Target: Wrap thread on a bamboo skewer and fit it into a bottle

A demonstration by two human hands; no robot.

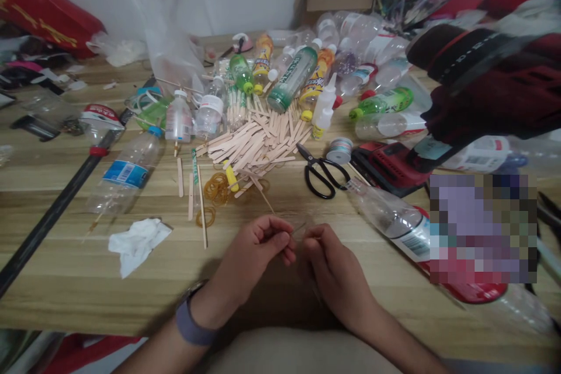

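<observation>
Pinching a thin strip (299, 228) at lower centre, the left hand (258, 245) hovered beside the right hand (333, 272), whose grip was unclear; bottles (179, 120) centre-left seemed stick-fitted, piled sticks (245, 143) unused.

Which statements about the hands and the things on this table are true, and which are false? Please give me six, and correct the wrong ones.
1. The left hand pinches a thin piece. True.
2. Rubber bands lie to the left of the scissors. True.
3. The scissors have yellow handles. False: they are black.
4. The left wrist is bare. False: it wears a purplish band.
5. The spool is near the scissors. True.
6. The right hand holds the scissors. False: they lie on the table.
</observation>
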